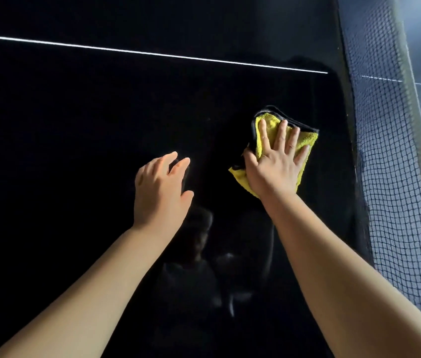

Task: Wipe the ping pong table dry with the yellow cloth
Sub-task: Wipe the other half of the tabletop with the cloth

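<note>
While the left hand (pixel 161 192) sits loose-fingered and holding nothing, just left of the working palm, the right hand (pixel 274 164) lies flat with fingers spread, pressing the folded yellow cloth (pixel 310 139) onto the ping pong table (pixel 75 151) directly beneath it. Net (pixel 390 177) near, right of the palm. Best, I judge: even flat pressure, overlapping strokes, cloth run up to the net's foot.

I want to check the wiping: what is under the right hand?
The folded yellow cloth lies under the right hand, flat on the table. The palm and fingers cover its middle, and the table beneath the cloth is hidden.
</note>
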